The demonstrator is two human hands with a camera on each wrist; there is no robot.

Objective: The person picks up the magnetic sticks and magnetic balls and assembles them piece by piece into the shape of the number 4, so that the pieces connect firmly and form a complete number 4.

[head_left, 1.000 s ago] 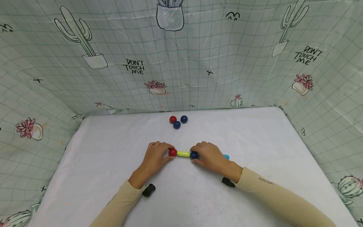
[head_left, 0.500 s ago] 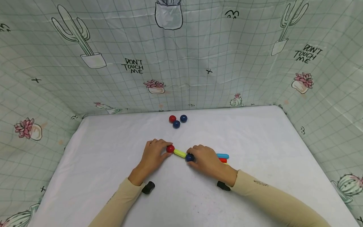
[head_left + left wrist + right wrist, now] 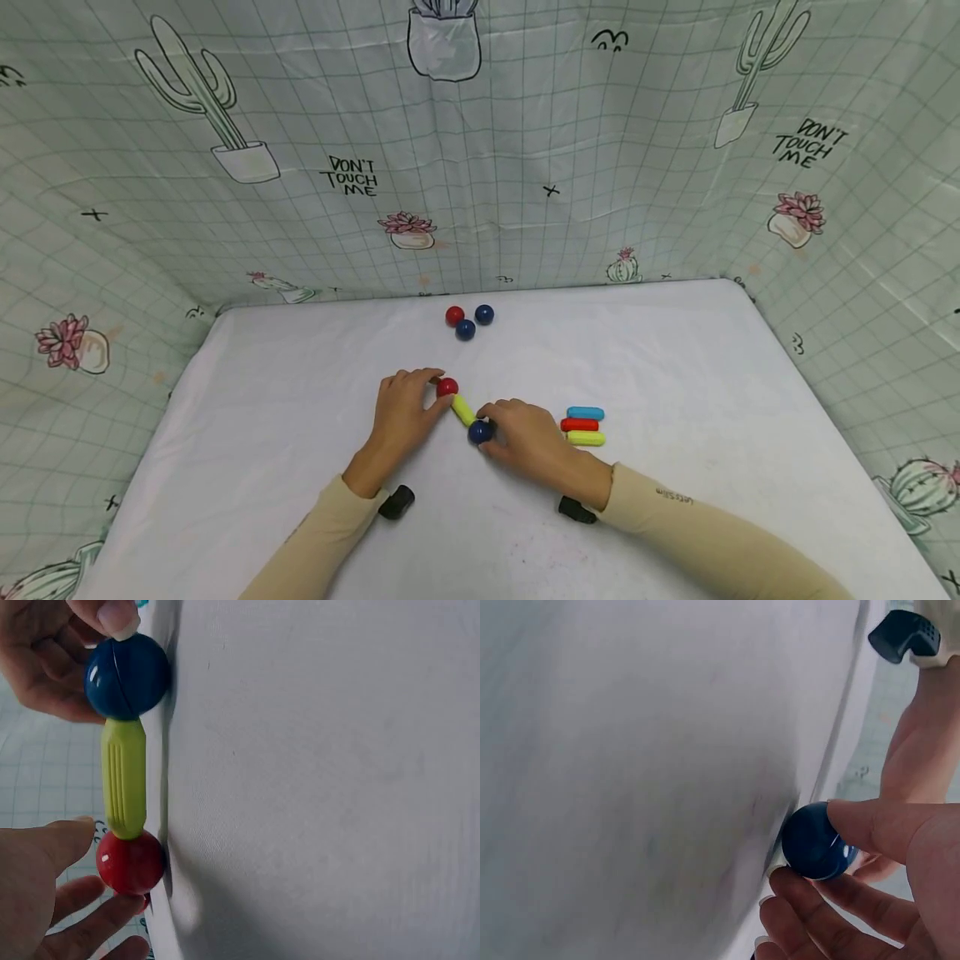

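Observation:
A red ball (image 3: 447,387) and a dark blue ball (image 3: 480,432) sit at the two ends of a ridged yellow-green stick (image 3: 124,778), forming one piece on the white table. My right hand (image 3: 528,442) pinches the blue ball between thumb and fingers (image 3: 810,900). Around the red ball, my left hand (image 3: 401,417) is loosely spread. In the left wrist view, its thumb stands a little off the ball, while a finger (image 3: 112,915) touches or nearly touches the ball's lower side.
At the back of the white table (image 3: 300,350) lie a loose red ball (image 3: 454,316) and two blue balls (image 3: 484,314). To the right, a blue stick (image 3: 585,412), a red stick (image 3: 580,425) and a yellow stick (image 3: 586,438) lie side by side. Patterned cloth (image 3: 495,150) surrounds the table.
The joined piece has turned from nearly level to slanting, its blue end coming nearer and leftward. My right hand moved with it, uncovering the three sticks. My left hand's fingers have loosened around the red ball.

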